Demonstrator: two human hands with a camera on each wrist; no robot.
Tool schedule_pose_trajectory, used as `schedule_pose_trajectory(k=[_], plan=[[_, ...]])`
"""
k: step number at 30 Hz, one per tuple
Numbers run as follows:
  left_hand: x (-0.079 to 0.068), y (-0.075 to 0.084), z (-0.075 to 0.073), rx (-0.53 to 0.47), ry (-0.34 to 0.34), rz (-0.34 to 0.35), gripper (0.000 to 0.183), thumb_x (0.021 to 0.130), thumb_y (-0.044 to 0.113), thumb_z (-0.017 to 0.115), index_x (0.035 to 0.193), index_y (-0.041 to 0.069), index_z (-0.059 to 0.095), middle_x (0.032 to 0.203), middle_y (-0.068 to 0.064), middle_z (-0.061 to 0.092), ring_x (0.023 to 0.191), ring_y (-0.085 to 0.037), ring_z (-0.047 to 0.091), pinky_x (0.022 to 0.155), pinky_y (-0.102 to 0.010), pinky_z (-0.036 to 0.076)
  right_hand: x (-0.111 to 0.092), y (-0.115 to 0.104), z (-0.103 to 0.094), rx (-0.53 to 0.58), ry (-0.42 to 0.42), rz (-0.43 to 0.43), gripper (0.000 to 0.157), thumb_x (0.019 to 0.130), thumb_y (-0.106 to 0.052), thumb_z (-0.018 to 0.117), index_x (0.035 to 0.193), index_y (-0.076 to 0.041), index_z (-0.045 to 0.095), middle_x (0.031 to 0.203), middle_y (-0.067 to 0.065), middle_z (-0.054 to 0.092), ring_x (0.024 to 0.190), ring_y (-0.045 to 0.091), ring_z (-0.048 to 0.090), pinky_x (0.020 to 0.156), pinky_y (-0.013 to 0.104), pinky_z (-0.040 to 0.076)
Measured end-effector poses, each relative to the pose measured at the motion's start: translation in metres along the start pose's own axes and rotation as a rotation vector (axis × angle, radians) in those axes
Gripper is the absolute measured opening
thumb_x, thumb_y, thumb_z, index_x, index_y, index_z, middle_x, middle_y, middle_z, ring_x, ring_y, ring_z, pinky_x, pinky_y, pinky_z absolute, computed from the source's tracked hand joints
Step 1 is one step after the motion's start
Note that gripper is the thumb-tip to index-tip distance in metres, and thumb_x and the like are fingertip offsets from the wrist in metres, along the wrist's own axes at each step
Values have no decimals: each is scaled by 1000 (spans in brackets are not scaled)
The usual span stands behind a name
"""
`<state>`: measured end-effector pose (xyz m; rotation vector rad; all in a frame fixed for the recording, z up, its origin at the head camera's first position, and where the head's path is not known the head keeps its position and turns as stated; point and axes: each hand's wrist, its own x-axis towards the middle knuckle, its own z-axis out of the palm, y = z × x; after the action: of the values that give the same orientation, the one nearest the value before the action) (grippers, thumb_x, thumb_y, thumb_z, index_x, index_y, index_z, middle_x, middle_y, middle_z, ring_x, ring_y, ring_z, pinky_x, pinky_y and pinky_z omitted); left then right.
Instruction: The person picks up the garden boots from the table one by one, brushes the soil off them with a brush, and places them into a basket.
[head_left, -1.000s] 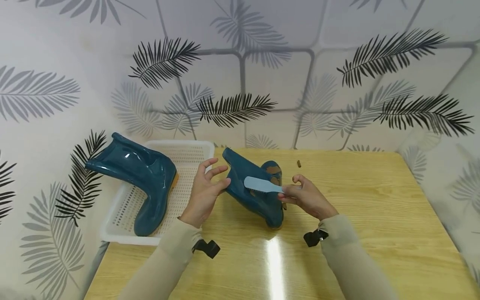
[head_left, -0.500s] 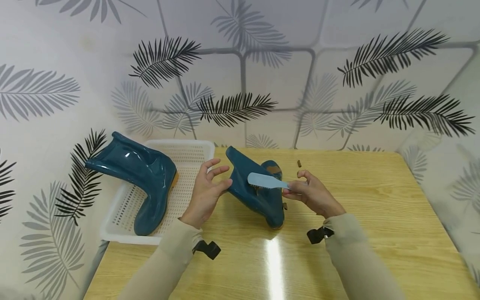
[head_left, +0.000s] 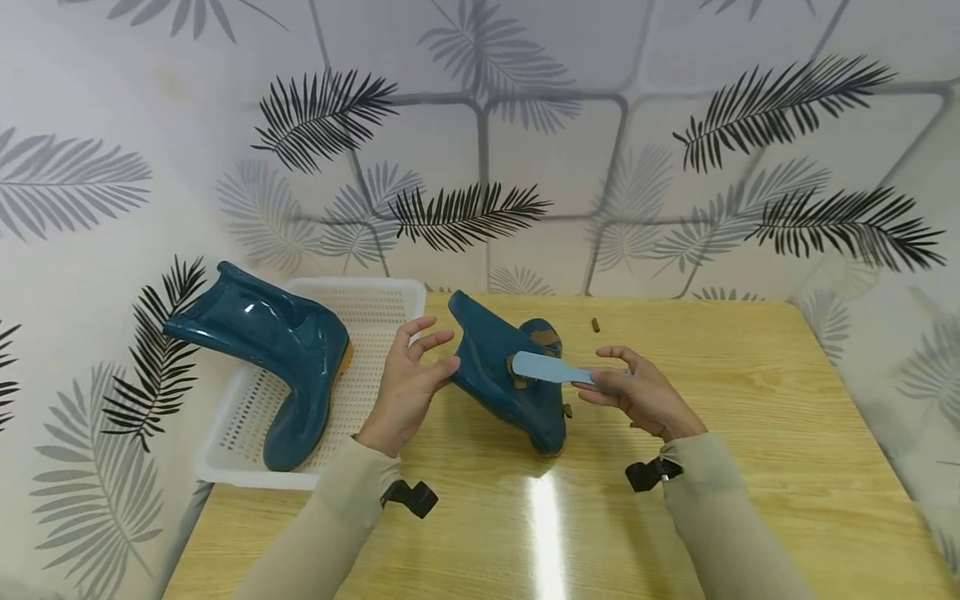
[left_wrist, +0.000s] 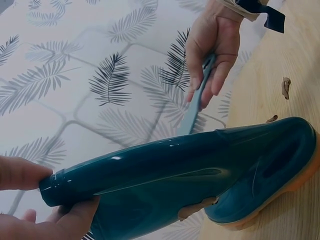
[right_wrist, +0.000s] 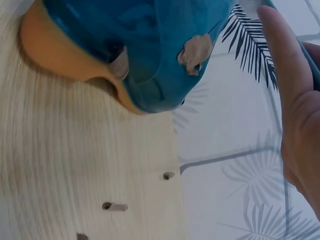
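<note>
Apparently brushing mud-like patches (right_wrist: 195, 53) off a teal rubber boot (head_left: 487, 354), set sole-down on the wooden table (head_left: 750, 433) and tilted toward the left hand (head_left: 408, 379). Pinching the boot's top rim between left fingers and thumb; holding a pale-blue brush (head_left: 542, 367) by the handle in the curled right hand (head_left: 637, 392). Unclear whether touching. Seems to call for a firm stroke on the patch, rim steadied. Nearby, loose brown crumbs (right_wrist: 115, 206), best avoided; leftward, crowding that side, a matching boot (head_left: 300, 350) in a white basket (head_left: 255, 481).
</note>
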<state>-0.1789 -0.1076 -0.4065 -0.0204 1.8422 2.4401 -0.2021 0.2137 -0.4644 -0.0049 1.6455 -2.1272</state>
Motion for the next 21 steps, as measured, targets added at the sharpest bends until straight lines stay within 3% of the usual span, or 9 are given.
schedule_pose_trajectory(k=[7, 12, 17, 21], plan=[[-1, 1, 4, 1, -4, 7, 60, 91, -15, 59, 143, 6, 36, 133, -19, 50, 63, -11, 59, 72, -24, 52, 5, 0, 10, -16, -64, -24, 35, 101, 3, 50, 131, -4, 32, 124, 25, 50, 106, 28, 69, 93, 38, 52], [-2, -1, 1, 12, 17, 3, 60, 91, -14, 59, 143, 7, 37, 138, -26, 46, 67, -12, 59, 72, -23, 52, 2, 4, 8, -75, -64, 42, 40, 104, -1, 48, 140, 8, 32, 120, 23, 58, 106, 24, 69, 92, 36, 53], [-3, -2, 0, 7, 8, 7, 60, 91, -14, 60, 143, 7, 36, 133, -20, 50, 67, -12, 58, 72, -24, 51, -6, 2, 2, -51, -58, 87, 44, 105, -5, 48, 140, 19, 35, 108, 13, 71, 97, 16, 72, 88, 30, 54], [-3, 0, 1, 2, -5, 14, 61, 92, -13, 60, 144, 6, 36, 132, -17, 51, 66, -12, 59, 73, -24, 51, -8, -2, 3, -51, -63, 80, 47, 105, -10, 52, 138, 19, 37, 105, 10, 73, 96, 14, 72, 87, 28, 54]])
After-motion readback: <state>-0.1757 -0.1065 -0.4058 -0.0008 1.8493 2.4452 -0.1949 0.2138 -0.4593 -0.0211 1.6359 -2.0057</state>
